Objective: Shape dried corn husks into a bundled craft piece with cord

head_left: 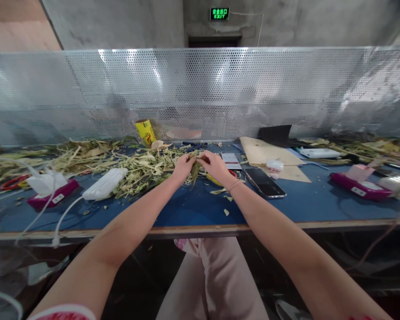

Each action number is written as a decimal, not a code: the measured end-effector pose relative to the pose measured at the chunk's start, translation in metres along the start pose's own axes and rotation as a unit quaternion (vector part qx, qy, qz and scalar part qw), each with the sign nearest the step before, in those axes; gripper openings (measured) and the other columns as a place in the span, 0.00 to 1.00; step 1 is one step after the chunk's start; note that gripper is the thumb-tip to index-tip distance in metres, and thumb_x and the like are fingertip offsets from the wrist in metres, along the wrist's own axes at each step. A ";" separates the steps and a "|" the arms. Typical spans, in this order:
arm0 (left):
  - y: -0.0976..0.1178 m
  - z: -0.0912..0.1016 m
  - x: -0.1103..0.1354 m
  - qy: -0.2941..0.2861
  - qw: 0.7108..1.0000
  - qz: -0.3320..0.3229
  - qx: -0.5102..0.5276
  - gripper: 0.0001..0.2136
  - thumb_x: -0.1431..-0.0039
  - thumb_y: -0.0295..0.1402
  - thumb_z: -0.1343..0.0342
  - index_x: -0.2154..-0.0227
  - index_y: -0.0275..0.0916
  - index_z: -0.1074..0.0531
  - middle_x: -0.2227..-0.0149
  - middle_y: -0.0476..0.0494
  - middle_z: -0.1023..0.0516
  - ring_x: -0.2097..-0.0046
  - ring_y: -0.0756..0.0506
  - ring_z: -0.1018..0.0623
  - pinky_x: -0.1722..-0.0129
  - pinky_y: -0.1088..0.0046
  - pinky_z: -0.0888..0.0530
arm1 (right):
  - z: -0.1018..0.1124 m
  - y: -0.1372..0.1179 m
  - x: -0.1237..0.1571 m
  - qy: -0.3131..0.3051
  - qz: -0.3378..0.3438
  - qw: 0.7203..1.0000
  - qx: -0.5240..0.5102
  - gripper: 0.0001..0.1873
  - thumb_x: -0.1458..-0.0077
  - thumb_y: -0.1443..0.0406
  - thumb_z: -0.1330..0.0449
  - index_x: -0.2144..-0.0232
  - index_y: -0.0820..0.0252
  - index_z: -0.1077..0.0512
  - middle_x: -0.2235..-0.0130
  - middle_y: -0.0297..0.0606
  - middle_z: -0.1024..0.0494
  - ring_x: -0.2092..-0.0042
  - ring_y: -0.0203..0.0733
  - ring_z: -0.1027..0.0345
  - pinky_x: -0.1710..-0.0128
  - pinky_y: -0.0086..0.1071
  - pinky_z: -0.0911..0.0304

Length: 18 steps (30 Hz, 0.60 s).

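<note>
My left hand [183,166] and my right hand [214,164] meet over the blue table [193,209], both closed on a folded green leaf [195,169] that hangs between them. The left hand pinches its upper left edge, the right grips the top from the other side. Behind them lies a heap of pale green leaf strips and scraps [143,166]. A yellow round thing [213,180] shows partly under my right wrist, which wears a thin bracelet.
A black phone [264,181] lies right of my hands, with a card [231,161], cardboard sheets [266,153] and a small white device [275,165]. Magenta boxes [360,186] [51,198], white power bank [105,183] with cables, red scissors [13,181], yellow can [146,132]. Perforated metal screen [200,89] behind.
</note>
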<state>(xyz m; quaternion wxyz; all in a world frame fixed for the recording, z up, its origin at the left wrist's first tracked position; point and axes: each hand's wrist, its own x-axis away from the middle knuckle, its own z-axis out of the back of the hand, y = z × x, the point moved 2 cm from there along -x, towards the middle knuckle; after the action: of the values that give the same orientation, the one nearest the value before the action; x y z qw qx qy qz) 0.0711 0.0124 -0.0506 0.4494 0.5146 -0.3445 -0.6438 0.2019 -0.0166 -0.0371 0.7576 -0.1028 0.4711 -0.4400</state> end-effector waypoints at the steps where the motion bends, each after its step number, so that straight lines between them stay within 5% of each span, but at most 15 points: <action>1: 0.002 0.000 0.001 -0.004 1.000 -0.004 -0.003 0.11 0.49 0.36 0.48 0.82 0.37 0.39 0.84 0.55 0.43 0.81 0.55 0.41 0.80 0.77 0.45 | -0.001 0.002 -0.001 -0.001 -0.025 1.000 -0.008 0.07 0.52 0.61 0.47 0.76 0.57 0.41 0.75 0.32 0.34 0.71 0.36 0.41 0.68 0.30 0.45; 6: 0.012 -0.003 0.007 -0.066 0.997 0.001 0.026 0.09 0.48 0.35 0.49 0.79 0.36 0.36 0.84 0.53 0.38 0.82 0.53 0.36 0.80 0.77 0.38 | -0.003 0.011 -0.004 0.008 -0.099 0.991 -0.090 0.09 0.52 0.58 0.48 0.76 0.58 0.41 0.75 0.31 0.35 0.73 0.35 0.42 0.70 0.30 0.45; 18: 0.007 -0.003 0.005 -0.094 0.995 -0.022 0.008 0.16 0.45 0.40 0.52 0.83 0.36 0.37 0.85 0.49 0.35 0.82 0.51 0.33 0.80 0.74 0.36 | 0.002 0.006 -0.004 0.014 -0.051 0.990 -0.127 0.08 0.53 0.61 0.48 0.78 0.59 0.39 0.76 0.32 0.34 0.73 0.35 0.41 0.70 0.30 0.44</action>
<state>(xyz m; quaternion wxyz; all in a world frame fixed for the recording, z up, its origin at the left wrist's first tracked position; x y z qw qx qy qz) 0.0753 0.0052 -0.0469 0.3966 0.4625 -0.3793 -0.6963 0.2065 -0.0105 -0.0366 0.7082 -0.2160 0.5280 -0.4159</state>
